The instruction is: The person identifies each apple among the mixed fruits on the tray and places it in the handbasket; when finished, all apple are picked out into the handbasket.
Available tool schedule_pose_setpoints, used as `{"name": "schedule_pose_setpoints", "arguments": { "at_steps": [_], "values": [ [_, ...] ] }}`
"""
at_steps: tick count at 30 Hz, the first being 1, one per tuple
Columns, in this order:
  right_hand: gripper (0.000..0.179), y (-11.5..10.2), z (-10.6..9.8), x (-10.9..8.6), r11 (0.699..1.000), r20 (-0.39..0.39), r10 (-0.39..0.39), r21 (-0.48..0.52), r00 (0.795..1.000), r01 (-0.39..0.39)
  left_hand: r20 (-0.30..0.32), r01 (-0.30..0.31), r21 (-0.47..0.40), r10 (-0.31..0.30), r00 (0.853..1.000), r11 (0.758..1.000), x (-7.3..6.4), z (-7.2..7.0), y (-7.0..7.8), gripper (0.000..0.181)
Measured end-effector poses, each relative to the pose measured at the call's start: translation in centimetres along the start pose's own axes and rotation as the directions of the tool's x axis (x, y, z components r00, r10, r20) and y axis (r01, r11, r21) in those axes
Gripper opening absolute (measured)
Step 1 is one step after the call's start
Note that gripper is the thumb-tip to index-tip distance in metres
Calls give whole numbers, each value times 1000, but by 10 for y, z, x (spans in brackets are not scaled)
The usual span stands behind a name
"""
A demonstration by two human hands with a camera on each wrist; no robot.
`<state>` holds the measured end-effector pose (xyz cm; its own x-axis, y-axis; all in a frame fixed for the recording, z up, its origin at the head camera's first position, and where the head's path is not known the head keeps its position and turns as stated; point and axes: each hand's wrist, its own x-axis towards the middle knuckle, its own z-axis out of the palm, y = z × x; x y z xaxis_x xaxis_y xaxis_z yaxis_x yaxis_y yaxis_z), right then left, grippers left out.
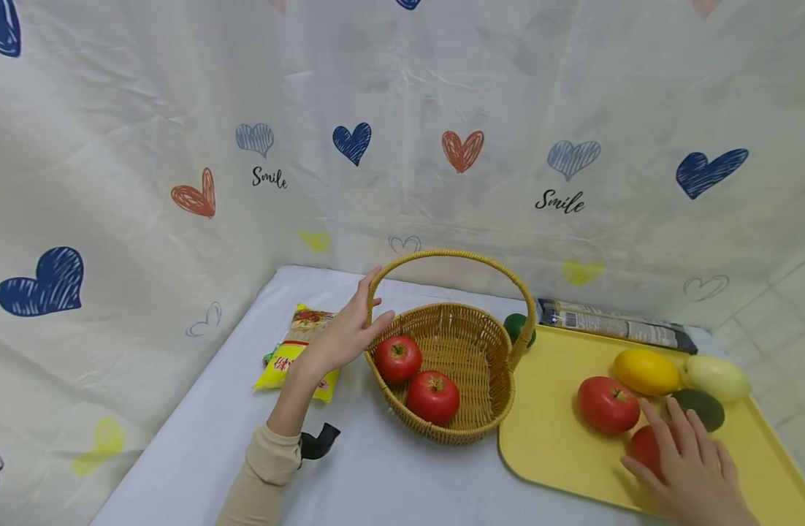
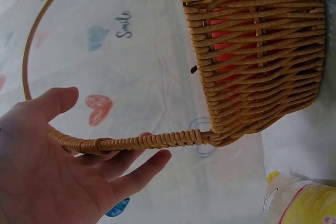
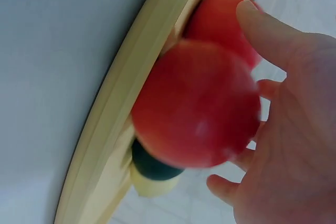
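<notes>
A wicker basket [image 1: 471, 365] with a tall arched handle [image 2: 131, 143] has two tomatoes [image 1: 434, 397] in its left part. My left hand [image 1: 343, 336] is at the handle's left side, its fingers extended behind the handle and its thumb apart from them. On the yellow tray [image 1: 547, 431] to the right, my right hand [image 1: 695, 467] hovers over a tomato [image 3: 197, 103] with the fingers spread and not wrapped around it. That tomato is partly hidden by the hand in the head view. Another tomato [image 1: 608, 404] lies just beside it.
Also on the tray are a yellow lemon-like fruit [image 1: 646, 371], a pale green fruit [image 1: 716, 378] and a dark green one [image 1: 701, 409]. A green fruit [image 1: 516, 326] sits behind the basket's right side. A long package [image 1: 613, 325] lies behind the tray, a yellow packet [image 1: 304, 343] left of the basket.
</notes>
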<state>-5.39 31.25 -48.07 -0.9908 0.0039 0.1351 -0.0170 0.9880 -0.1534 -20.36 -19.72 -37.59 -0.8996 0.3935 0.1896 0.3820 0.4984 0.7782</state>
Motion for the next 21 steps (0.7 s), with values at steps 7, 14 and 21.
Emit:
{"name": "schedule_pose_setpoints", "arguments": {
  "at_steps": [7, 14, 21],
  "values": [
    [85, 14, -10, 4, 996, 207, 94, -15, 974, -93, 0, -10, -3, 10, 1000, 1000, 0, 0, -1, 80],
    [78, 20, -16, 11, 997, 240, 21, 68, 971, -39, -2, -4, 7, 4, 1000, 1000, 1, -1, -1, 79],
    [76, 20, -22, 14, 997, 297, 17, 67, 955, -39, 1, -1, 19, 1, 1000, 1000, 1, -1, -1, 79]
  ]
}}
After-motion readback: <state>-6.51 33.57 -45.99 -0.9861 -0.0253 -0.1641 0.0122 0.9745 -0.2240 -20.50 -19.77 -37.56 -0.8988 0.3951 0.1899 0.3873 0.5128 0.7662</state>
